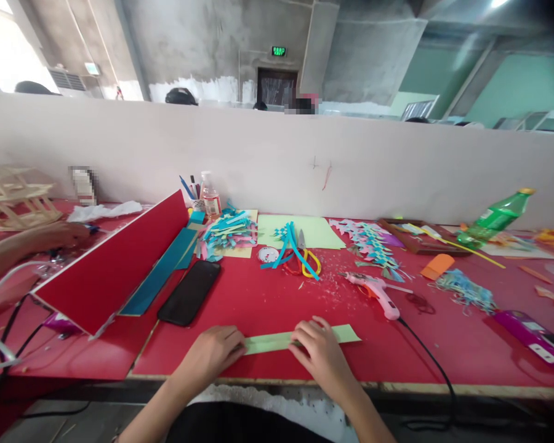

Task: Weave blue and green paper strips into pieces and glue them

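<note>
A strip of pale green paper (268, 343) lies near the front edge of the red table. My left hand (220, 346) is closed on its left end, thumb and fingers together. Farther right along the strip, my right hand (314, 342) pinches it with bent fingers, and the paper's right end sticks out beyond. Behind the strip, a black phone (190, 293) rests to the left and a pink glue gun (377, 293) to the right. Scissors with red and yellow handles (311, 264) lie farther back, partly covered by blue paper strips (290, 243).
A red board (120, 264) stands upright on the left; beyond it reaches another person's arm (32, 243). Cut paper strips (231, 231), woven paper pieces (367, 243) and a tilted green bottle (496, 218) sit toward the white partition (258, 154). A black cord (431, 357) runs over the table's edge.
</note>
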`<state>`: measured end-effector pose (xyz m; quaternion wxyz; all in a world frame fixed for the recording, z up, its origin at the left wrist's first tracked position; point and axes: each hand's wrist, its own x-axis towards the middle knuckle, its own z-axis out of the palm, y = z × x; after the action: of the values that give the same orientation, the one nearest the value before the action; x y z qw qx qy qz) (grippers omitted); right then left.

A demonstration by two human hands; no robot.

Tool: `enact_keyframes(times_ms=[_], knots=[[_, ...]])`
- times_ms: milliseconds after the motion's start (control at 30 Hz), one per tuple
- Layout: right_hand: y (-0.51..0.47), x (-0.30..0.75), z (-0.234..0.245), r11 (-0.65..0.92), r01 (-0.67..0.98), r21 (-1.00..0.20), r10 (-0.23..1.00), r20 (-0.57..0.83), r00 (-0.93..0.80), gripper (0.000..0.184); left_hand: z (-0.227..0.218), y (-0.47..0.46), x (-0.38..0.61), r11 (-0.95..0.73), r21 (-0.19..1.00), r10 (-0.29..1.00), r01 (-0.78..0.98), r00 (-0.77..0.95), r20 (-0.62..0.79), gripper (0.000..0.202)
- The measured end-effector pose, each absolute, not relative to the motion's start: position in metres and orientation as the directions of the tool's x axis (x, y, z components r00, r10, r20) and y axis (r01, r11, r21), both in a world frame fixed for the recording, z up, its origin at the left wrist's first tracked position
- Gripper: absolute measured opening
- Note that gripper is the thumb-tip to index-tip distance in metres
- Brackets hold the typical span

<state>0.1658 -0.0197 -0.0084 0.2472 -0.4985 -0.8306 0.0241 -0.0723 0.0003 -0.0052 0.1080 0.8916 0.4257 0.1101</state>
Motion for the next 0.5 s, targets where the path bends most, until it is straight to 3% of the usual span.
enact_keyframes(times_ms=[267, 500], knots=[[-0.020, 0.225, -0.013, 0.308, 0.898, -0.313, 0.931, 0.292, -0.217, 0.006, -0.003, -0.002, -0.100, -0.492, 0.518, 0.834, 0.699, 0.550, 0.049, 0.018], [-0.020, 0.268, -0.023, 0.228, 0.880, -0.417, 0.957, 0.264, -0.123, 0.011, -0.013, -0.006, -0.113, -0.502, 0.560, 0.827, 0.660, 0.556, 0.086, 0.025]])
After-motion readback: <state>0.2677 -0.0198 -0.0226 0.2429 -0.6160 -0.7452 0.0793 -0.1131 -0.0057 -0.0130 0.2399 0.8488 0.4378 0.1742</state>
